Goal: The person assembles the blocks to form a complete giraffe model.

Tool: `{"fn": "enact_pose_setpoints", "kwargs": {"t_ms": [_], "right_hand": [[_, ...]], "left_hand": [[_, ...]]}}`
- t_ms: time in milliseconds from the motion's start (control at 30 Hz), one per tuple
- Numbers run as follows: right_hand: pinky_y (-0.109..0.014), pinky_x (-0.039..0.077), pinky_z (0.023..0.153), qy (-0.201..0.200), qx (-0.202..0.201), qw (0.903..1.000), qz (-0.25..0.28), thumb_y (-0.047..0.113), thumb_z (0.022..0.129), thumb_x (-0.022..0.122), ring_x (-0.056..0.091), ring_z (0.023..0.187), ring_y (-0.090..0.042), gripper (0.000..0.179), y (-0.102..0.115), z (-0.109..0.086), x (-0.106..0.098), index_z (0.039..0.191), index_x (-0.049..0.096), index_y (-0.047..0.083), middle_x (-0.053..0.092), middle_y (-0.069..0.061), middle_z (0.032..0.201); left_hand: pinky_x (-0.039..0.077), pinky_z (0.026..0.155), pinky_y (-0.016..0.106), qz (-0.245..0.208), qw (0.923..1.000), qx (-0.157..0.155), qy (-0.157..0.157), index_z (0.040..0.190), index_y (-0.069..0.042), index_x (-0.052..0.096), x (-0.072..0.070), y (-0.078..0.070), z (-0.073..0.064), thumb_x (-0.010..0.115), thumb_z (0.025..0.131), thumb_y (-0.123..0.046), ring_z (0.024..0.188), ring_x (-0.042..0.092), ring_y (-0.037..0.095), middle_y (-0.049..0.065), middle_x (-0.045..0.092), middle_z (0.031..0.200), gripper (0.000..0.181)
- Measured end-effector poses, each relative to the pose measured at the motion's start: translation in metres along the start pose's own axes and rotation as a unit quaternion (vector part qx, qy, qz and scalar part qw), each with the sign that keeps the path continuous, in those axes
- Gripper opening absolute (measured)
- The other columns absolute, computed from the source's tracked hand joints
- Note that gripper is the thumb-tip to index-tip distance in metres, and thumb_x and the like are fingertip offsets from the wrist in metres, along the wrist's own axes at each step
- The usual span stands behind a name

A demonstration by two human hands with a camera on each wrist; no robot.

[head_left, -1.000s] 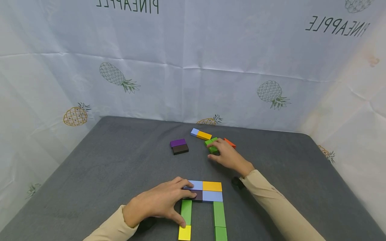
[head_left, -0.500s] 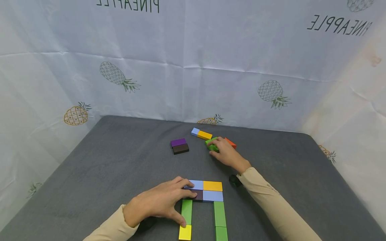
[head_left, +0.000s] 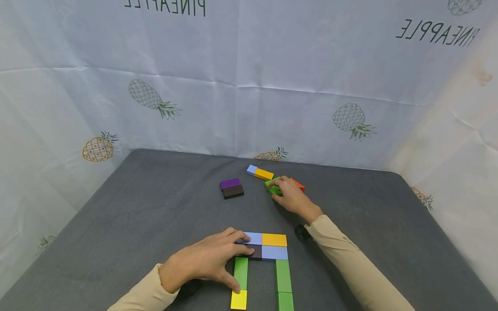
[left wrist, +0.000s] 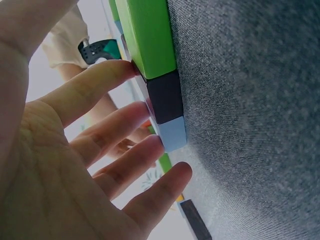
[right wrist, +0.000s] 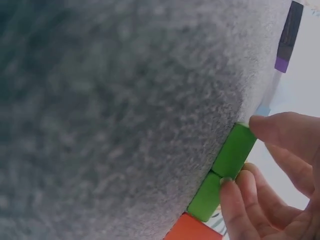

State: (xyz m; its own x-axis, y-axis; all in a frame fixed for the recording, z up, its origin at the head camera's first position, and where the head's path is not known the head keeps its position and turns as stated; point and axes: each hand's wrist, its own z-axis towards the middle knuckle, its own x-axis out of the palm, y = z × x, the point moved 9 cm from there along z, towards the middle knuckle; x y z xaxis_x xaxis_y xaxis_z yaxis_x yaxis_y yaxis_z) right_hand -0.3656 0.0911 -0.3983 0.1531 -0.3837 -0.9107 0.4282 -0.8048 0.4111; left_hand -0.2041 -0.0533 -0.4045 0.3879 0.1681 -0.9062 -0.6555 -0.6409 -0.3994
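Observation:
My left hand [head_left: 210, 259] rests spread over the left side of a flat block layout. Its fingertips touch a light blue block [head_left: 255, 238] and a dark block [head_left: 256, 252], while the thumb reaches the joint between a green block [head_left: 241, 274] and a yellow block [head_left: 239, 301]. Farther back, my right hand [head_left: 293, 198] pinches at a pair of green blocks lying end to end in the right wrist view. The thumb meets the end of one green block [right wrist: 234, 150]; a curled finger touches the other green block [right wrist: 205, 196]. An orange block [right wrist: 192, 229] lies beside them.
Behind the right hand lie a yellow block [head_left: 264, 174] and a small light blue block [head_left: 252, 169]. A purple block [head_left: 230, 183] and a black block [head_left: 233, 192] sit left of it. Green blocks [head_left: 283, 276] form the layout's right leg. A pineapple-print cloth [head_left: 233, 121] hangs behind.
My right hand has shifted slightly, its thumb drawing in closer to the green blocks, and the right forearm has moved a little left. The left hand stays put.

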Motion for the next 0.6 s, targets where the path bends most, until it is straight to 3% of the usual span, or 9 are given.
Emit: {"fn": "enact_pose_setpoints", "kwargs": {"t_ms": [367,600], "right_hand": [[-0.042,0.051,0.087,0.013,0.012,0.9996,-0.023,0.013,0.088,0.073,0.056,0.099,-0.026,0.035,0.0054,0.0031,0.0004,0.122,0.068,0.008,0.058,-0.017,0.121],[-0.044,0.052,0.09,0.011,0.01,0.9994,-0.031,0.015,0.089,0.073,0.059,0.103,-0.028,0.034,0.0099,0.0027,0.001,0.123,0.068,0.011,0.06,-0.017,0.12]], "left_hand": [[0.048,0.101,0.03,0.002,1.0,0.001,-0.001,0.134,-0.027,0.062,-0.0002,0.0001,0.0006,0.08,0.073,-0.059,0.12,0.045,0.009,-0.008,0.05,0.142,0.071],[0.047,0.101,0.029,0.006,1.0,0.0,-0.003,0.134,-0.027,0.063,0.0003,-0.0006,0.0,0.081,0.073,-0.058,0.121,0.045,0.009,-0.007,0.05,0.141,0.071]]}}
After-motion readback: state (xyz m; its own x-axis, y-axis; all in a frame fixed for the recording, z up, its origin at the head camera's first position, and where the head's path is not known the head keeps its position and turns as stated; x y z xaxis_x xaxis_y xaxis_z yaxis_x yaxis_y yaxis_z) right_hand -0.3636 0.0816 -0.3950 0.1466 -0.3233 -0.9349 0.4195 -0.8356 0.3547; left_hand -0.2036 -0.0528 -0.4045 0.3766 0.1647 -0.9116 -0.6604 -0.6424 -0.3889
